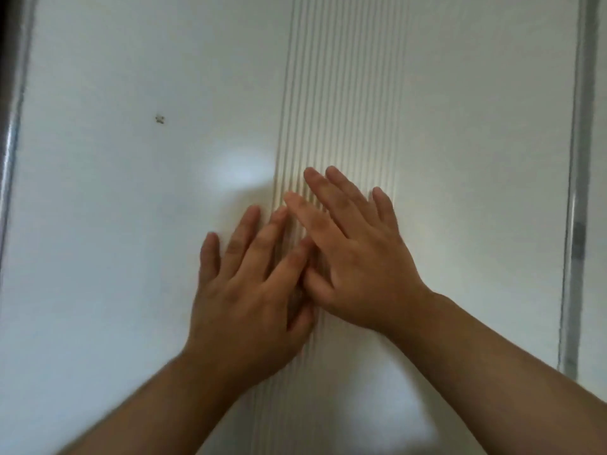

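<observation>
Both of my hands lie flat on a white panel (131,224) that fills the head view. Down the panel's middle runs a band of fine ribs (341,93). My left hand (249,290) has its fingers straight and spread, with the palm at the band's left edge. My right hand (354,257) rests on the ribbed band with straight fingers pointing up and to the left. The right fingers cross over the tips of the left hand's fingers. Neither hand holds anything.
A small dark mark (160,119) sits on the panel's upper left. A grey metal strip (581,192) runs along the right edge, and a dark frame edge (10,126) borders the left.
</observation>
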A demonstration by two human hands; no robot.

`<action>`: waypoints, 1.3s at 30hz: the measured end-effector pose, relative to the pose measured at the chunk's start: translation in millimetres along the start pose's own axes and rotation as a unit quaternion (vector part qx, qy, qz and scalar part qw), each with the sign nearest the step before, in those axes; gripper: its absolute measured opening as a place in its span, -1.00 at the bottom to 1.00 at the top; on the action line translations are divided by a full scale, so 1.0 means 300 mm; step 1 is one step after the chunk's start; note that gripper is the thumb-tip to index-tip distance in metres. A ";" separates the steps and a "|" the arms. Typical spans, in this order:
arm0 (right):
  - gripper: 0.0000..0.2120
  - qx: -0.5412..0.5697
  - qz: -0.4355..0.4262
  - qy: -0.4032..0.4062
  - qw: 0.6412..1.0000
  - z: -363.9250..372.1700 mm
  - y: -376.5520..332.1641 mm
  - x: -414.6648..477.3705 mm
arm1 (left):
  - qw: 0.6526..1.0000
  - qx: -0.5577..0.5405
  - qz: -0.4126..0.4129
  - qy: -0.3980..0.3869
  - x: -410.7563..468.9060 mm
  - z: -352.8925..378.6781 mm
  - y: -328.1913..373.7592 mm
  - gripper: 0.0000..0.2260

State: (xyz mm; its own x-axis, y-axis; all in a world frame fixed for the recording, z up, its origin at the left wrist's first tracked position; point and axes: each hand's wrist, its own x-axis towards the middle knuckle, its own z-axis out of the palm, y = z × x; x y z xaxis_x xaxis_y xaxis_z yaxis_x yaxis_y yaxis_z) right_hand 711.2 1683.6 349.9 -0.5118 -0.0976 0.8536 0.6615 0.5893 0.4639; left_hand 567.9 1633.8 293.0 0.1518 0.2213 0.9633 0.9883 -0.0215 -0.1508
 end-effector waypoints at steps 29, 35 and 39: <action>-0.33 -0.006 -0.071 -0.044 0.996 -0.006 0.241 -0.084 | 0.917 0.071 -0.392 -0.003 -0.012 -0.074 -0.146 -0.26; -0.33 -0.021 -0.073 -0.040 0.996 -0.015 0.279 -0.107 | 0.905 0.029 -0.425 0.024 0.014 -0.105 -0.148 -0.26; -0.33 -0.034 -0.073 -0.050 0.996 -0.023 0.310 -0.127 | 0.882 -0.018 -0.469 0.037 0.033 -0.127 -0.147 -0.23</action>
State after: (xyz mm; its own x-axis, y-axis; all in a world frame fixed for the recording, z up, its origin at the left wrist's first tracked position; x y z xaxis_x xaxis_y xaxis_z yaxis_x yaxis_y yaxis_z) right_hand 795.9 1736.5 362.2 -0.6541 -0.0961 0.7502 0.6102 0.5190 0.5985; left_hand 526.2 1599.8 317.7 -0.7339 0.0947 0.6727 0.6793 0.1058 0.7262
